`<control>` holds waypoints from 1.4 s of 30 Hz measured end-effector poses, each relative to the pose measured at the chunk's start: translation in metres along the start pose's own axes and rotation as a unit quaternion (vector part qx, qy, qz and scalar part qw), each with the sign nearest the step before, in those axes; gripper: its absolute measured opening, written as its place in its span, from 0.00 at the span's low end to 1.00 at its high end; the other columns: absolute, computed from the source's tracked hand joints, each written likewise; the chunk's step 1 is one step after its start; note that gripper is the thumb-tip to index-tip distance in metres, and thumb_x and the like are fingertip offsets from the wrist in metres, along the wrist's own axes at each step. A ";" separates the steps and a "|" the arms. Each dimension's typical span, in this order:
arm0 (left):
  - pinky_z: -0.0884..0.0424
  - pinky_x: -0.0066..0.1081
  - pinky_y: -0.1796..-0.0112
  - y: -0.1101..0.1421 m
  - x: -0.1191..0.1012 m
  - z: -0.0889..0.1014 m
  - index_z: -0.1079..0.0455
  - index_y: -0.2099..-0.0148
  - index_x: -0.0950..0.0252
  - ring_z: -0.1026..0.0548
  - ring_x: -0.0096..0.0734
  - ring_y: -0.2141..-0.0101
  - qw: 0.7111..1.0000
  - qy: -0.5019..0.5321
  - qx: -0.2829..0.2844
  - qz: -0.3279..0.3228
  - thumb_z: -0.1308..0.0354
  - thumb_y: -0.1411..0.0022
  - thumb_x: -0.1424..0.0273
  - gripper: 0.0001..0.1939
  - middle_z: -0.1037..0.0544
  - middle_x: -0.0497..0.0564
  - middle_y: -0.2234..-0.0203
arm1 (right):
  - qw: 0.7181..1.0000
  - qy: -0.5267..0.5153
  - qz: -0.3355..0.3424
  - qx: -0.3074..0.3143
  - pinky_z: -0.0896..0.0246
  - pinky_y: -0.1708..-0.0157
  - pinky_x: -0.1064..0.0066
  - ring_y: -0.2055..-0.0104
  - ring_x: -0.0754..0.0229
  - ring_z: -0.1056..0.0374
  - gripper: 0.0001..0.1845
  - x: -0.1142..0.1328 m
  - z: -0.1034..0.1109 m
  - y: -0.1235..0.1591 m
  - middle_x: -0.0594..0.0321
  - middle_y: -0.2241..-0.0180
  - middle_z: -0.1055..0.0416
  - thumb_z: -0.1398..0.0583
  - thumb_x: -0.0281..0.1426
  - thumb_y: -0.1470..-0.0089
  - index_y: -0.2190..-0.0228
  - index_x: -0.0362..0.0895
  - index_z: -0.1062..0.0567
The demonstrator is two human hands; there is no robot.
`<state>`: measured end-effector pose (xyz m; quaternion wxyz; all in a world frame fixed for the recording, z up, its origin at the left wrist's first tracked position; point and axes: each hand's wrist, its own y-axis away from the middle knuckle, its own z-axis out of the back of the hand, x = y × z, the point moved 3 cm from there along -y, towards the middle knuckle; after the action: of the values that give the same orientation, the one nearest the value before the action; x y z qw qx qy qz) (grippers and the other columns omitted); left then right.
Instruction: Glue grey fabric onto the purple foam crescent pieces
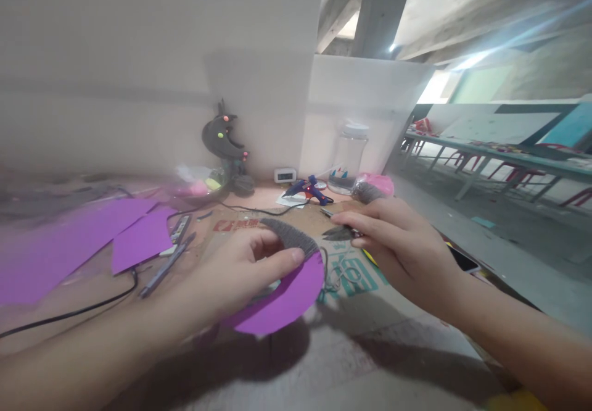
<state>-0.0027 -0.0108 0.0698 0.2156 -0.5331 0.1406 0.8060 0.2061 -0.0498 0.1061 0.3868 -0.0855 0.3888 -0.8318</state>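
Observation:
My left hand (240, 269) is closed on a purple paper disc (289, 297) whose upper edge is wrapped in grey yarn (289, 235); the thumb presses on the disc's face. My right hand (393, 244) is closed on a small pair of dark scissors (337, 232), whose tips point left toward the grey wrapped edge. A thin grey strand (326, 269) hangs down beside the disc. Both hands hover over a cardboard sheet (240, 224) on the table.
Purple paper sheets (92, 238) lie at left beside a pen (166, 266) and a black cable (92, 306). At the back stand a blue glue gun (309, 190), a clear jar (349, 158), a dark crescent figure (224, 136) and white boards (161, 71). A phone (462, 261) lies at right.

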 end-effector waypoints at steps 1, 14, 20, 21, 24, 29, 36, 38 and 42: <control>0.32 0.30 0.67 0.000 -0.001 0.000 0.23 0.61 0.64 0.25 0.36 0.67 1.000 0.000 0.000 -0.002 0.43 0.41 0.56 0.17 0.19 0.51 0.66 | 1.000 0.010 0.003 0.001 0.40 0.63 0.64 0.61 0.56 0.34 0.12 0.000 0.001 0.000 0.55 0.66 0.28 0.47 0.25 0.38 0.55 0.40 0.27; 0.30 0.34 0.62 0.002 -0.005 0.000 0.23 0.59 0.62 0.24 0.39 0.63 1.000 -0.015 -0.004 -0.014 0.44 0.40 0.57 0.16 0.19 0.50 0.62 | 0.996 0.077 0.039 0.000 0.45 0.66 0.65 0.65 0.57 0.34 0.11 0.005 0.001 -0.002 0.57 0.68 0.27 0.47 0.25 0.38 0.58 0.41 0.26; 0.30 0.33 0.62 0.002 -0.006 0.000 0.23 0.59 0.63 0.23 0.40 0.61 1.000 -0.007 0.002 -0.011 0.44 0.40 0.57 0.17 0.19 0.50 0.62 | 0.997 0.073 0.039 -0.006 0.45 0.66 0.65 0.64 0.57 0.34 0.11 0.005 0.001 -0.003 0.57 0.69 0.27 0.47 0.24 0.39 0.59 0.41 0.26; 0.30 0.33 0.62 0.002 -0.007 0.000 0.23 0.58 0.62 0.23 0.40 0.61 1.000 -0.004 0.000 -0.013 0.44 0.40 0.57 0.17 0.19 0.50 0.62 | 0.997 0.073 0.039 -0.006 0.45 0.66 0.65 0.64 0.57 0.34 0.11 0.005 0.001 -0.002 0.58 0.69 0.27 0.47 0.24 0.39 0.58 0.42 0.26; 0.30 0.32 0.64 0.002 -0.008 -0.001 0.23 0.58 0.63 0.23 0.40 0.62 1.000 -0.001 0.000 -0.017 0.44 0.40 0.57 0.17 0.18 0.51 0.62 | 0.996 0.078 0.039 -0.005 0.44 0.66 0.65 0.64 0.57 0.33 0.11 0.006 0.002 -0.002 0.58 0.69 0.27 0.47 0.24 0.38 0.58 0.43 0.27; 0.31 0.31 0.66 0.003 -0.007 -0.001 0.23 0.61 0.62 0.24 0.39 0.63 1.000 -0.011 0.000 -0.021 0.45 0.41 0.58 0.15 0.19 0.51 0.65 | 0.996 0.080 0.038 -0.003 0.45 0.67 0.65 0.65 0.58 0.34 0.10 0.007 0.002 -0.003 0.58 0.69 0.27 0.47 0.25 0.38 0.58 0.42 0.27; 0.35 0.28 0.73 0.003 -0.003 0.001 0.24 0.65 0.65 0.27 0.33 0.73 0.999 -0.043 -0.022 -0.007 0.44 0.42 0.54 0.18 0.22 0.49 0.74 | 0.994 0.096 0.047 -0.002 0.46 0.66 0.65 0.63 0.57 0.34 0.11 0.007 0.000 0.000 0.58 0.68 0.27 0.46 0.24 0.38 0.57 0.43 0.28; 0.36 0.28 0.74 0.002 -0.004 0.001 0.24 0.65 0.65 0.27 0.33 0.73 0.999 -0.033 -0.019 -0.002 0.44 0.42 0.54 0.19 0.22 0.49 0.74 | 0.993 0.110 0.052 -0.010 0.46 0.66 0.65 0.64 0.58 0.35 0.11 0.007 0.000 0.001 0.59 0.68 0.27 0.46 0.24 0.39 0.56 0.43 0.28; 0.33 0.29 0.70 0.002 -0.007 0.000 0.24 0.61 0.63 0.25 0.36 0.68 1.000 0.004 -0.001 -0.006 0.43 0.41 0.56 0.17 0.20 0.50 0.68 | 0.993 0.104 0.047 -0.014 0.45 0.66 0.66 0.64 0.58 0.34 0.11 0.007 0.000 0.001 0.60 0.69 0.27 0.47 0.24 0.38 0.57 0.44 0.28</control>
<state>-0.0009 -0.0138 0.0760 0.2197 -0.5373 0.1378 0.8025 0.2018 -0.0551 0.1043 0.3822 0.0143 0.4417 -0.8115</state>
